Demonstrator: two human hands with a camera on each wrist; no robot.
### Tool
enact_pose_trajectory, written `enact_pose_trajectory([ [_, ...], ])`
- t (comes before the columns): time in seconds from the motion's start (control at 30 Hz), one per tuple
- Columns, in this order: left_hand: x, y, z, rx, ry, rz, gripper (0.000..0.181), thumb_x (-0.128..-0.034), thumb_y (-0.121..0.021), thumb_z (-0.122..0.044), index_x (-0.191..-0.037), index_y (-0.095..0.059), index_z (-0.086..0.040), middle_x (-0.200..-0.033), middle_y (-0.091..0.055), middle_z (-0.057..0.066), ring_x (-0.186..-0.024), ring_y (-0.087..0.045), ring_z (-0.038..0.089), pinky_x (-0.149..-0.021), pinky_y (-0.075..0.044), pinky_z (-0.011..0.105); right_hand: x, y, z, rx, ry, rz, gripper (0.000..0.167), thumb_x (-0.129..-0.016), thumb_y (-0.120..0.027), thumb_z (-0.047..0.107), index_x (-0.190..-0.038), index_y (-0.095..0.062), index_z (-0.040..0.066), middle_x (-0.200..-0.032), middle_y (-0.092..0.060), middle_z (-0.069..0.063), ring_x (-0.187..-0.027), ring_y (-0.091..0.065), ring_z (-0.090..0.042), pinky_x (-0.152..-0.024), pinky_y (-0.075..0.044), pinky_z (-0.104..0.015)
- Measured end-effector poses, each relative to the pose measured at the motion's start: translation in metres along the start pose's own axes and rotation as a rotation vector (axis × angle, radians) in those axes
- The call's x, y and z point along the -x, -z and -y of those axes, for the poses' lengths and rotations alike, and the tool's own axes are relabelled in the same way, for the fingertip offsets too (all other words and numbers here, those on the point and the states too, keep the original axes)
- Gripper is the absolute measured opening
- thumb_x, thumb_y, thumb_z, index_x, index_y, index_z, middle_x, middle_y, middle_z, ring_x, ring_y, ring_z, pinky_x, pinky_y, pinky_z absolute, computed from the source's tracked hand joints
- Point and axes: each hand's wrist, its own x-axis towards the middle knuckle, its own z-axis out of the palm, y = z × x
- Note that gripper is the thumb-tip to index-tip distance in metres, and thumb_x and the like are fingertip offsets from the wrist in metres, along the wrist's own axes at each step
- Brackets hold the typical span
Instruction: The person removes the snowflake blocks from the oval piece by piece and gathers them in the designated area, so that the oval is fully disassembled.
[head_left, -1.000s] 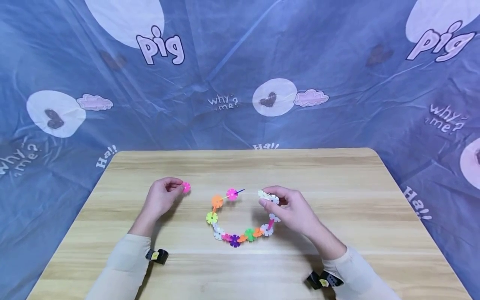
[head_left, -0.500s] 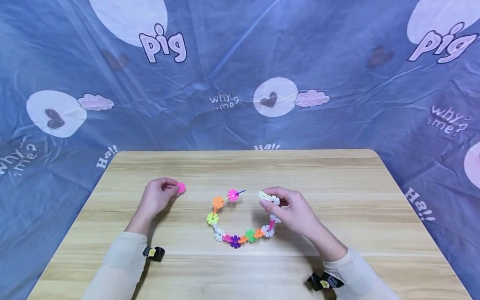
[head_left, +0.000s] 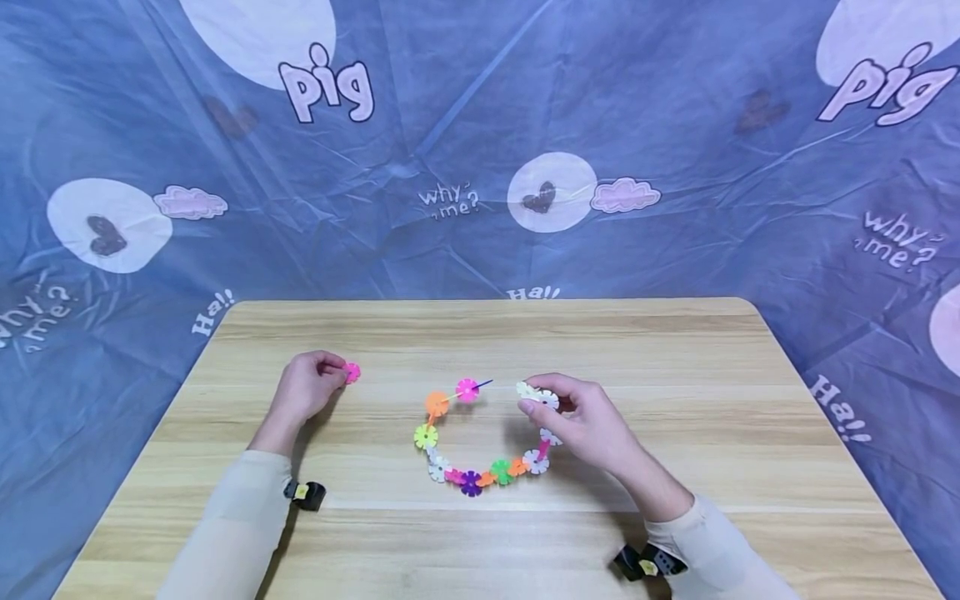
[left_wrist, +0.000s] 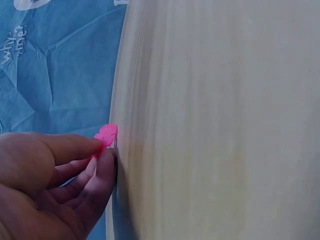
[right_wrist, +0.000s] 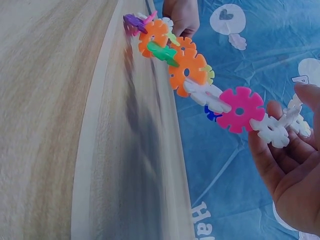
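Observation:
My left hand (head_left: 306, 387) pinches a single pink snowflake disc (left_wrist: 107, 134) between thumb and fingertips, left of the chain and just over the table. A curved chain of interlocked snowflake discs (head_left: 471, 482) in orange, yellow, white, purple, green and pink forms a ring with a gap at the far side. My right hand (head_left: 581, 417) grips white discs (head_left: 548, 400) at the chain's right end. At the other end a pink disc (head_left: 467, 390) joins a blue disc (head_left: 484, 384) seen edge-on. In the right wrist view, a pink disc (right_wrist: 241, 111) hangs beside the white ones held by the fingers.
The wooden table (head_left: 480, 550) has its far edge against a blue printed cloth (head_left: 420, 100). Black wrist cameras (head_left: 306, 495) sit at both cuffs. Shadows of the hands fall on the tabletop.
My left hand has moved left with the pink snowflake disc, away from the chain. The right hand and the chain have stayed almost in place.

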Motion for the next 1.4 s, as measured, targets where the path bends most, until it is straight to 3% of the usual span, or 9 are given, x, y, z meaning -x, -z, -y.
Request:
enact_pose_trajectory([
  [0.23, -0.006, 0.005, 0.001, -0.072, -0.003, -0.004, 0.023, -0.101, -0.069, -0.008, -0.119, -0.072, 0.006, -0.107, -0.076, 0.022, -0.095, -0.07, 0.031, -0.077, -0.053, 0.031, 0.0, 0.001, 0.003, 0.009, 0.0, 0.004, 0.027, -0.101, -0.077, 0.02, -0.123, -0.076, 0.005, -0.087, -0.076, -0.002, -0.071, -0.063, -0.01, -0.058, -0.051, -0.023],
  [0.5, -0.01, 0.009, -0.001, -0.124, 0.027, 0.005, 0.024, -0.1028, -0.067, -0.013, -0.118, -0.071, 0.005, -0.108, -0.074, 0.022, -0.099, -0.068, 0.035, -0.091, -0.055, 0.05, -0.001, 0.001, 0.003, 0.012, 0.003, 0.007, 0.027, -0.101, -0.077, 0.019, -0.124, -0.076, 0.005, -0.088, -0.076, -0.002, -0.071, -0.062, -0.01, -0.058, -0.051, -0.023],
  [0.63, -0.01, 0.009, -0.001, -0.126, 0.031, 0.003, 0.024, -0.1033, -0.068, -0.015, -0.118, -0.071, 0.005, -0.109, -0.073, 0.021, -0.1, -0.067, 0.035, -0.092, -0.054, 0.049, -0.002, 0.001, 0.002, 0.007, -0.002, 0.012, 0.026, -0.101, -0.077, 0.02, -0.124, -0.076, 0.005, -0.088, -0.076, -0.002, -0.071, -0.062, -0.01, -0.058, -0.051, -0.023],
  [0.77, -0.006, 0.007, -0.004, -0.103, -0.018, -0.018, 0.027, -0.1043, -0.067, -0.016, -0.121, -0.072, 0.004, -0.109, -0.074, 0.021, -0.097, -0.068, 0.031, -0.085, -0.054, 0.039, -0.002, 0.001, 0.001, 0.007, -0.005, 0.009, 0.026, -0.102, -0.077, 0.02, -0.123, -0.077, 0.005, -0.087, -0.076, -0.002, -0.071, -0.062, -0.01, -0.058, -0.051, -0.023],
  [1.0, 0.004, -0.003, -0.017, 0.005, -0.162, -0.021, 0.026, -0.1044, -0.067, -0.013, -0.122, -0.073, 0.005, -0.103, -0.074, 0.017, -0.089, -0.063, 0.019, -0.076, -0.051, 0.022, -0.001, 0.001, 0.0, 0.017, -0.015, 0.003, 0.028, -0.102, -0.077, 0.022, -0.124, -0.077, 0.006, -0.086, -0.075, -0.002, -0.071, -0.061, -0.011, -0.058, -0.049, -0.023],
  [1.4, 0.019, -0.02, -0.041, 0.098, -0.282, 0.021, 0.021, -0.1017, -0.07, -0.006, -0.119, -0.074, 0.005, -0.101, -0.074, 0.016, -0.09, -0.064, 0.018, -0.077, -0.053, 0.019, -0.001, 0.001, 0.0, 0.02, -0.012, -0.008, 0.028, -0.101, -0.077, 0.021, -0.125, -0.076, 0.005, -0.085, -0.074, -0.002, -0.069, -0.058, -0.011, -0.056, -0.047, -0.023],
])
